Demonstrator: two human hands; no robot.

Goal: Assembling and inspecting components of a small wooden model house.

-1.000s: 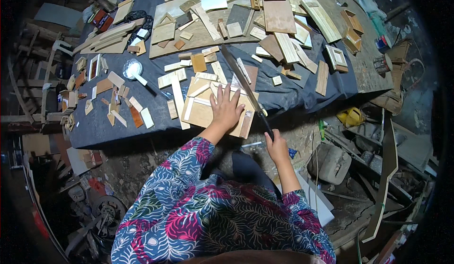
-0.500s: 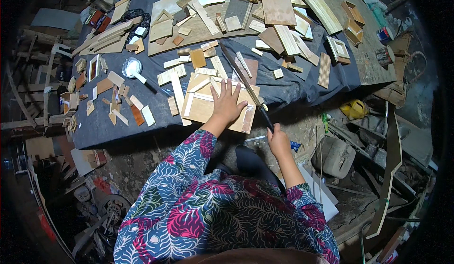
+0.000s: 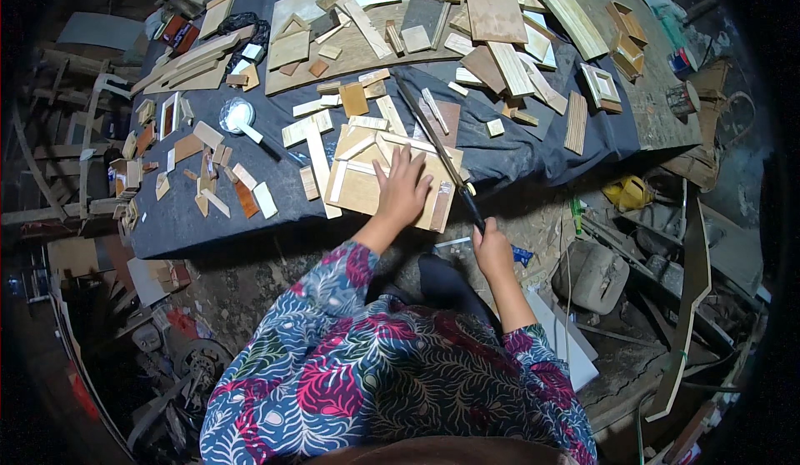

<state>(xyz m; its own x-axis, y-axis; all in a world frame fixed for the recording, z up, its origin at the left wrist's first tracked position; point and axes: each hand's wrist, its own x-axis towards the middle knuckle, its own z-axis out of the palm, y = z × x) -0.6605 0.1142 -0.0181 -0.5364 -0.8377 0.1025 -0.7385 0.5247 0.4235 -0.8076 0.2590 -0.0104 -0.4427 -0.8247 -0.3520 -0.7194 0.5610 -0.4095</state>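
My right hand (image 3: 493, 250) is wrapped round the black handle of a long, narrow, sword-like blade (image 3: 433, 134). The blade slants up and to the left, crossing the right side of a light wooden board (image 3: 367, 192) at the table's front edge. My left hand (image 3: 403, 192) is over that board with its fingers stretched out; whether the fingertips press on it I cannot tell. Pale strips of wood (image 3: 358, 147) lie on the board, and a reddish-brown piece (image 3: 442, 202) sits near its right edge. Part of the board is hidden under my left hand and the blade.
A dark cloth (image 3: 208, 236) covers the table. To the left are a small bowl of white paste (image 3: 237, 115) and several wood offcuts (image 3: 244, 198). Behind lies a large plywood sheet (image 3: 287, 82) with scraps. A grey jerrycan (image 3: 593, 275) stands below on the right.
My left hand has shifted slightly, its fingers drawing closer together, and its sleeve is blurred by motion. My right hand and the blade hold nearly the same place.
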